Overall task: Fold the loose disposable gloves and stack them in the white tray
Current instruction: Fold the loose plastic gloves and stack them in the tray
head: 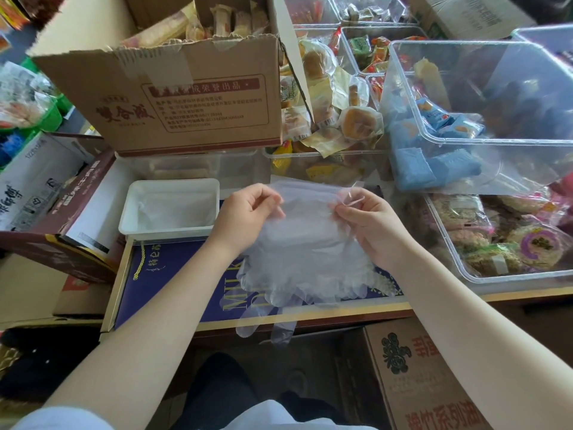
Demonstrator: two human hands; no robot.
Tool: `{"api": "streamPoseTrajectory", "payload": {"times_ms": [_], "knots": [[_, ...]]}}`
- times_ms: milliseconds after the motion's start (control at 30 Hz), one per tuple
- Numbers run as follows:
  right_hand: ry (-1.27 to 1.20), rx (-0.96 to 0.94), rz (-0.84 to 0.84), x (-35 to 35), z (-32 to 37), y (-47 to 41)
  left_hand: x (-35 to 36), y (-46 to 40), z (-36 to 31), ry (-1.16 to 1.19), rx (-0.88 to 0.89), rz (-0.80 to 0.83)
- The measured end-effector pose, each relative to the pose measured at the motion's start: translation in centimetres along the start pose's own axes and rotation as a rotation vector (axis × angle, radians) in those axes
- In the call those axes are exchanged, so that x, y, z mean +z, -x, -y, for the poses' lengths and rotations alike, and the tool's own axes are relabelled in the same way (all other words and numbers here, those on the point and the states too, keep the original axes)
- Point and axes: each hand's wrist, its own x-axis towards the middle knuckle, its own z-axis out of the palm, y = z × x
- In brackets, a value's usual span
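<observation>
Left hand [248,217] and right hand [367,223] each pinch the thin clear plastic disposable glove's [305,243] cuff, grip taut, squaring it to fold; rectangular white plastic tray [169,232] waits alongside.

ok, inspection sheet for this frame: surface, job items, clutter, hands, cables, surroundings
Surface: dark blue gift box lid serves as the work surface; glove fingers hang over its near edge.
Job's things: clear disposable gloves held up by the cuff edge over a loose pile; white tray to the left, thin clear plastic inside, count cannot be told.
Clutter: open cardboard box of wrapped snacks behind; clear bins of packaged snacks at right.
Grippers: left hand and right hand each pinch the top glove's edge.
Cables: nothing seen.
Surroundings: printed carton on the floor below; green crates far left.
</observation>
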Motion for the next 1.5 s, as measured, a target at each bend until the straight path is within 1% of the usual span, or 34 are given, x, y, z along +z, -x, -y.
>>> {"api": "streamPoseTrajectory", "payload": {"times_ms": [67, 167, 267, 333, 433, 533, 667, 733, 800, 833, 933, 967, 1000, 1133, 1233, 1333, 1367, 1433, 1500], "knots": [[-0.025, 0.03, -0.017, -0.1, -0.5, -0.1, 0.2, 0.3, 0.1, -0.059, -0.004, -0.032], [0.009, 0.042, -0.059, 0.4, -1.2, -0.5, 0.3, 0.7, 0.5, -0.105, -0.028, -0.072], [0.058, 0.064, -0.118, 1.5, -1.9, -1.1, 0.0, 0.9, 1.2, -0.13, -0.086, -0.132], [0.066, 0.075, -0.114, 2.3, -2.5, -1.6, -0.5, 0.8, 1.6, -0.129, -0.116, -0.133], [0.039, 0.087, -0.094, 3.7, -3.2, -2.1, -1.4, 0.6, 2.1, -0.125, -0.064, -0.121], [-0.024, 0.101, -0.097, 5.0, -3.6, -2.6, -2.3, -0.1, 2.9, -0.162, -0.01, -0.158], [-0.06, 0.098, -0.136, 6.2, -4.3, -2.9, -3.2, -0.9, 4.1, -0.14, 0.006, -0.199], [-0.045, 0.132, -0.147, 6.8, -5.0, -3.1, -3.8, -1.4, 4.7, -0.137, 0.007, -0.18], [0.069, 0.183, -0.169, 7.0, -6.5, -3.4, -4.6, -2.0, 5.2, -0.167, 0.004, -0.14], [0.213, 0.212, -0.192, 6.8, -7.5, -3.6, -5.0, -2.2, 5.5, -0.177, 0.003, -0.125], [0.957, 0.275, -0.236, 4.7, -10.8, -4.3, -6.4, -3.0, 6.7, -0.167, -0.012, -0.062], [1.124, 0.289, -0.232, 3.9, -11.7, -4.4, -6.8, -3.1, 7.1, -0.161, -0.024, -0.025], [1.223, 0.305, -0.231, 3.3, -12.5, -4.5, -7.1, -3.2, 7.5, -0.157, -0.038, 0.015], [1.366, 0.388, -0.2, 1.9, -14.7, -4.6, -7.5, -3.1, 9.0, -0.141, -0.076, 0.186], [1.507, 0.334, -0.217, 2.0, -15.5, -4.5, -7.4, -2.9, 9.8, -0.13, -0.087, 0.306], [1.588, 0.31, -0.265, 2.4, -15.8, -4.6, -7.2, -2.8, 10.3, -0.108, -0.092, 0.384], [1.593, 0.296, -0.291, 2.5, -15.9, -4.5, -7.2, -2.9, 10.5, -0.097, -0.093, 0.404], [1.52, 0.257, -0.366, 2.3, -15.8, -4.3, -7.2, -3.0, 10.8, -0.087, -0.08, 0.439], [1.412, 0.153, -0.449, 2.3, -15.0, -4.0, -7.1, -3.3, 10.7, -0.084, -0.054, 0.475]]}}
